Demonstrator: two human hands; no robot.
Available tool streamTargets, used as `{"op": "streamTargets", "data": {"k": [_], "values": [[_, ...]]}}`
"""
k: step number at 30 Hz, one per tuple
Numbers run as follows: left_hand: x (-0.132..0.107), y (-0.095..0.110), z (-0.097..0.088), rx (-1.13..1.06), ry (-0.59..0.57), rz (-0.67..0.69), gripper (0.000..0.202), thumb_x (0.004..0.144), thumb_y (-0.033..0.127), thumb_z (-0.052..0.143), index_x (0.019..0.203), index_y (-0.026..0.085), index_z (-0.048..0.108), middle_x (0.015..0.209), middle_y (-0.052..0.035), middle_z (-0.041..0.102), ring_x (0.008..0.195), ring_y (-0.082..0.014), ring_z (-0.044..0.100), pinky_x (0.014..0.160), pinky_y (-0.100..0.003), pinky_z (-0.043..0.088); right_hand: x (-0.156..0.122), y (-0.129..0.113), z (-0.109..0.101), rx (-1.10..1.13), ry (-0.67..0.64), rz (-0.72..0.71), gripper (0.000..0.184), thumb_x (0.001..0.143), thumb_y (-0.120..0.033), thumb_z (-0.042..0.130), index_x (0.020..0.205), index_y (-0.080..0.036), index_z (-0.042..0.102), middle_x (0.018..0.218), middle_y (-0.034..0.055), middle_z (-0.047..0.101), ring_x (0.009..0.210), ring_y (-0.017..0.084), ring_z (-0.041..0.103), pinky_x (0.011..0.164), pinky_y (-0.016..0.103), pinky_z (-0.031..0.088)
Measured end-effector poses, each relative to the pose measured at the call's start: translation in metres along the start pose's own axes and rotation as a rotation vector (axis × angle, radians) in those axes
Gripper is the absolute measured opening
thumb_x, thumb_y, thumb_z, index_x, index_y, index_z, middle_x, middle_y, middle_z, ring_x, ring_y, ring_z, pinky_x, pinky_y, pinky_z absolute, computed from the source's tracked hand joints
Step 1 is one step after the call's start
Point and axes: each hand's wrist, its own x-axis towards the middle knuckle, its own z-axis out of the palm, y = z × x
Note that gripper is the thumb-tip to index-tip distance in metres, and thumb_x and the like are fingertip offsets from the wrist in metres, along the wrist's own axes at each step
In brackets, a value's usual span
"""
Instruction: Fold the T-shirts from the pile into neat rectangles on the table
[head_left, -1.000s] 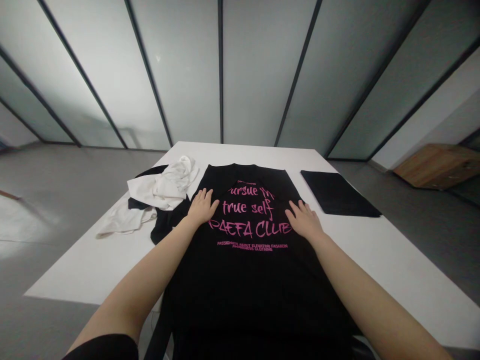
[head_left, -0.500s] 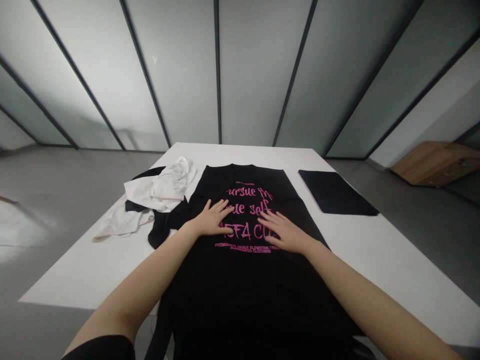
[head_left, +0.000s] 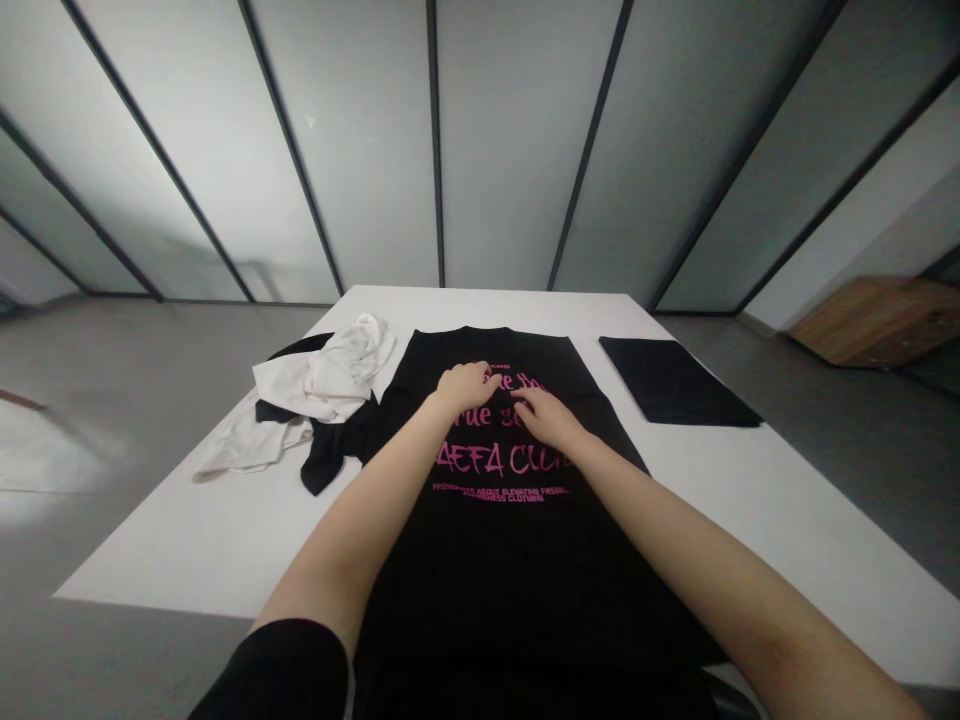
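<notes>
Frosted glass wall panels (head_left: 510,170) with thin dark frames run along the back of this grey-floored room, and a white table (head_left: 187,540) takes up the middle. Lying flat on it is a black T-shirt (head_left: 495,570), collar pointing away from the person and running down out of the bottom of the view. The pink print (head_left: 502,460) is the fun bit: "AEFA CLUB" reads clearly, with a letter or so lost at the front, and "true self" sits above it, half covered. The tiny lines below look like "PASSIONATE ABOUT ELEVATING FASHI..." and "AWARENESS CLOTHING", though I wouldn't swear to every letter at this blur.

Both hands are on the shirt's upper middle, right over the print. The left hand (head_left: 466,387) covers the top line, and the right hand (head_left: 547,420) sits just beside and a bit lower, over the end of "true self". They're close together, palms down with fingers lightly curled, and neither looks clamped on the fabric. Both arms reach forward from the bottom corners and angle inward, with a black sleeve (head_left: 274,670) on the left upper arm.

To the left of the shirt, a crumpled white cloth (head_left: 319,385) sits on a rumpled black garment (head_left: 330,450). To the right lies a neatly folded black garment (head_left: 671,380).
</notes>
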Motion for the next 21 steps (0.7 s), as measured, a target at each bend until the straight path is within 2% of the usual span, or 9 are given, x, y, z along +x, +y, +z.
{"op": "streamTargets", "data": {"k": [1, 3, 5, 7, 9, 14, 17, 21], "values": [[0.004, 0.01, 0.013, 0.017, 0.029, -0.056, 0.058, 0.108, 0.057, 0.036, 0.139, 0.019, 0.068, 0.139, -0.0193, 0.072, 0.132, -0.037, 0.066, 0.112, -0.052, 0.048, 0.007, -0.002, 0.005, -0.038, 0.004, 0.056, 0.05, 0.11, -0.035, 0.044, 0.152, -0.019, 0.064, 0.158, 0.0126, 0.061, 0.147, 0.03, 0.055, 0.125, 0.047, 0.04], [0.008, 0.023, 0.042, 0.047, -0.001, -0.137, 0.064, 0.107, 0.056, 0.036, 0.153, 0.017, 0.059, 0.157, -0.0231, 0.058, 0.148, -0.0419, 0.051, 0.121, -0.061, 0.038, 0.015, -0.002, 0.014, -0.125, -0.003, 0.164, 0.057, 0.111, -0.043, 0.042, 0.162, -0.022, 0.053, 0.172, 0.0127, 0.045, 0.157, 0.034, 0.041, 0.128, 0.054, 0.032], [0.009, 0.027, 0.067, 0.072, 0.034, -0.163, 0.07, 0.105, 0.055, 0.037, 0.166, 0.021, 0.046, 0.174, -0.0192, 0.037, 0.162, -0.0441, 0.029, 0.128, -0.068, 0.022, 0.02, 0.003, 0.02, -0.19, -0.014, 0.236, 0.062, 0.111, -0.051, 0.039, 0.168, -0.026, 0.045, 0.178, 0.011, 0.033, 0.162, 0.037, 0.032, 0.129, 0.058, 0.027], [0.012, 0.025, 0.081, 0.072, 0.053, -0.157, 0.072, 0.105, 0.055, 0.036, 0.17, 0.024, 0.04, 0.178, -0.0157, 0.029, 0.165, -0.0434, 0.02, 0.129, -0.07, 0.015, 0.024, 0.009, 0.023, -0.212, -0.03, 0.266, 0.064, 0.111, -0.054, 0.035, 0.17, -0.03, 0.04, 0.179, 0.009, 0.03, 0.163, 0.036, 0.03, 0.13, 0.057, 0.024], [0.017, 0.021, 0.084, 0.069, 0.047, -0.134, 0.072, 0.105, 0.056, 0.035, 0.17, 0.025, 0.04, 0.179, -0.0148, 0.029, 0.165, -0.0418, 0.021, 0.13, -0.069, 0.015, 0.03, 0.013, 0.023, -0.214, -0.044, 0.284, 0.064, 0.112, -0.054, 0.032, 0.171, -0.031, 0.038, 0.179, 0.0084, 0.03, 0.163, 0.035, 0.029, 0.131, 0.056, 0.022], [0.02, 0.015, 0.075, 0.093, 0.075, -0.066, 0.071, 0.106, 0.054, 0.036, 0.167, 0.021, 0.044, 0.177, -0.0164, 0.034, 0.164, -0.0385, 0.026, 0.132, -0.063, 0.018, 0.039, 0.017, 0.018, -0.224, -0.047, 0.283, 0.065, 0.112, -0.05, 0.033, 0.172, -0.027, 0.036, 0.18, 0.0112, 0.029, 0.164, 0.037, 0.027, 0.132, 0.056, 0.021], [0.005, 0.02, 0.077, 0.096, 0.104, -0.021, 0.066, 0.107, 0.048, 0.038, 0.163, 0.016, 0.05, 0.173, -0.0179, 0.04, 0.162, -0.0358, 0.032, 0.133, -0.056, 0.021, 0.035, 0.019, 0.018, -0.226, -0.006, 0.241, 0.062, 0.112, -0.046, 0.036, 0.17, -0.025, 0.042, 0.178, 0.0109, 0.034, 0.163, 0.036, 0.031, 0.131, 0.056, 0.023], [-0.034, 0.032, 0.084, 0.106, 0.124, 0.047, 0.062, 0.108, 0.05, 0.04, 0.159, 0.02, 0.053, 0.17, -0.0161, 0.047, 0.16, -0.0348, 0.037, 0.132, -0.055, 0.026, 0.024, 0.026, 0.017, -0.147, 0.064, 0.078, 0.05, 0.109, -0.033, 0.042, 0.15, -0.019, 0.066, 0.166, 0.0108, 0.054, 0.155, 0.03, 0.046, 0.13, 0.047, 0.031]]}}
